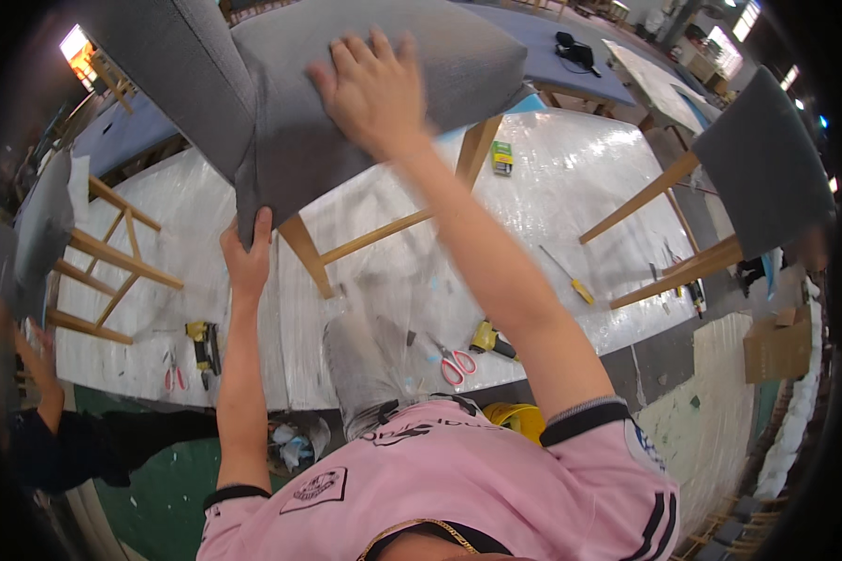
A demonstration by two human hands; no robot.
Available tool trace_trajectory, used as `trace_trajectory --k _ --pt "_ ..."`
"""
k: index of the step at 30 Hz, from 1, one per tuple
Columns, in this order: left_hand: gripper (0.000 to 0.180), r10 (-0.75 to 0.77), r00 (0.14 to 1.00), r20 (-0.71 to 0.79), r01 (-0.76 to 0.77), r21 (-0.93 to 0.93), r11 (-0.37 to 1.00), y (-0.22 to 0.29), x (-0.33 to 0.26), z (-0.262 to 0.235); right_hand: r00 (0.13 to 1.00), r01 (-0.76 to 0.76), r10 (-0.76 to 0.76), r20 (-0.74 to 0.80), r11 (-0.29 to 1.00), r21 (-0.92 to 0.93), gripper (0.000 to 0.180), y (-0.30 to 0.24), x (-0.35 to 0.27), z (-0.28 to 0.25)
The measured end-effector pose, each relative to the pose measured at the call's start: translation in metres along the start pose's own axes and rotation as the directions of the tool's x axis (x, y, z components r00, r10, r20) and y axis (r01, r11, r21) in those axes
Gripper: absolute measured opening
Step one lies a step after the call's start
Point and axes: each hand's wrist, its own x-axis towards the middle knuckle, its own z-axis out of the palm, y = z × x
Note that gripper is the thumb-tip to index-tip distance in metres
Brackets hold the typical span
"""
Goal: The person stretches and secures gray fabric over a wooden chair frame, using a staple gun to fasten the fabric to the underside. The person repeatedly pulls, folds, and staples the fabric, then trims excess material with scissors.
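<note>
A grey upholstered chair [295,140] with wooden legs stands on the plastic-covered worktable [243,327] in front of me. My right hand [376,101] lies on its seat with the fingers spread, slightly blurred. Lower down, at the bottom corner where the backrest meets the seat, my left hand [248,252] grips the chair; its thumb shows on the fabric and the other fingers are partly hidden. Near my body lie red-handled scissors [457,366] and a yellow-black staple gun [489,340].
A second staple gun [201,348] and red-handled pliers [172,372] lie to the left. A screwdriver [571,279] and a small green box [502,158] rest on the right side. More grey chairs [762,173] stand on both sides. Another person's arm [42,374] shows at far left.
</note>
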Motion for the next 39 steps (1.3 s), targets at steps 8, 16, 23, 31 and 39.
trace_trajectory --k 8,16,23,31,39 --pt "0.04 -0.021 0.999 -0.028 0.021 0.0 1.0 0.006 -0.002 -0.019 0.846 0.528 -0.521 -0.116 0.848 0.041 0.031 0.031 0.067 -0.066" --pt "0.042 -0.051 0.999 0.006 0.051 0.01 0.999 0.001 0.008 -0.019 0.991 0.068 -0.095 0.097 0.966 0.249 0.058 -0.078 -0.029 -0.006" --pt "0.043 -0.043 0.999 0.008 0.044 -0.025 0.999 -0.004 0.001 -0.019 0.367 -0.392 0.892 0.263 -0.109 0.914 0.03 -0.015 -0.128 0.0" --pt "0.043 -0.087 0.996 -0.006 0.086 -0.047 0.995 0.01 -0.003 -0.014 0.462 -0.545 0.614 0.64 -0.373 0.751 0.046 -0.005 -0.13 0.0" --pt "0.047 -0.213 0.971 -0.112 0.213 -0.019 0.977 -0.005 -0.01 -0.019 0.461 -0.433 0.783 0.418 -0.213 0.876 0.055 -0.041 -0.163 0.061"
